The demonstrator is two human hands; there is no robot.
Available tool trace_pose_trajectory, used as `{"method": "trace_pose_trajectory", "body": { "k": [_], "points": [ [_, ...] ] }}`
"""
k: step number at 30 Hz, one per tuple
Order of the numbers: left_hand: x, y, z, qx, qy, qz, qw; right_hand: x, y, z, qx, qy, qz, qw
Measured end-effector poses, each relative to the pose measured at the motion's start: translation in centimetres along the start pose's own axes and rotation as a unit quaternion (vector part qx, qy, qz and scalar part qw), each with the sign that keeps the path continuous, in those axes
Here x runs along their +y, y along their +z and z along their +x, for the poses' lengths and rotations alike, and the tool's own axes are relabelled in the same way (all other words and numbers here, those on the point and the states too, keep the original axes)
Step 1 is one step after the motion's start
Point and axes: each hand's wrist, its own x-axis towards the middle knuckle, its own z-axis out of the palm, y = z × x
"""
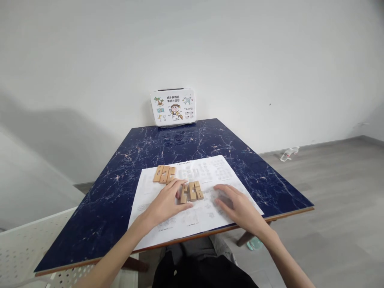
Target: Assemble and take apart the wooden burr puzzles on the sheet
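Note:
Three notched wooden puzzle pieces (192, 191) lie side by side on a printed paper sheet (186, 218), between my two hands. My left hand (168, 199) is at their left, thumb and fingers apart; its fingertips are close to the leftmost piece, and I cannot tell whether they touch it. To the right of the group my right hand (235, 203) rests over the sheet with its fingers apart and nothing in them. A second group of notched wooden pieces (164, 174) lies flat at the sheet's far left, partly behind my left hand.
The sheet lies on a blue marbled table (177, 146) with a wooden edge. At its far end a white cartoon-printed case (174, 108) leans against the wall. A plastic bottle (289, 154) lies on the floor to the right. A white perforated chair (27, 236) stands at left.

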Motion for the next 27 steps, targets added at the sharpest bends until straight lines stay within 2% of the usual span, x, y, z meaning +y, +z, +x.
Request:
{"method": "trace_pose_trajectory", "body": {
  "k": [6, 9, 13, 18, 21, 27],
  "points": [
    [-0.9, 1.0, -2.7, 0.050, -0.034, 0.002, 0.998, -1.7, 2.5, 1.6, 0.029, -0.047, -0.003, 0.998],
    [-1.0, 1.8, -4.0, 0.114, -0.038, 0.010, 0.993, -2.3, 3.8, 2.5, 0.033, -0.034, -0.011, 0.999],
    [-1.1, 2.5, -5.0, 0.198, -0.079, 0.020, 0.977, -2.6, 4.9, 3.2, 0.038, -0.017, -0.030, 0.999],
    [-1.5, 2.3, -4.9, 0.212, -0.075, 0.006, 0.974, -2.5, 5.1, 3.1, 0.055, -0.026, -0.038, 0.997],
    [-1.5, 2.0, -5.0, 0.224, -0.104, -0.014, 0.969, -2.4, 5.0, 2.9, 0.062, -0.025, -0.029, 0.997],
    [-1.3, 1.5, -5.5, 0.220, -0.128, -0.112, 0.960, -2.6, 4.7, 3.0, 0.076, -0.004, 0.032, 0.997]
  ]
}}
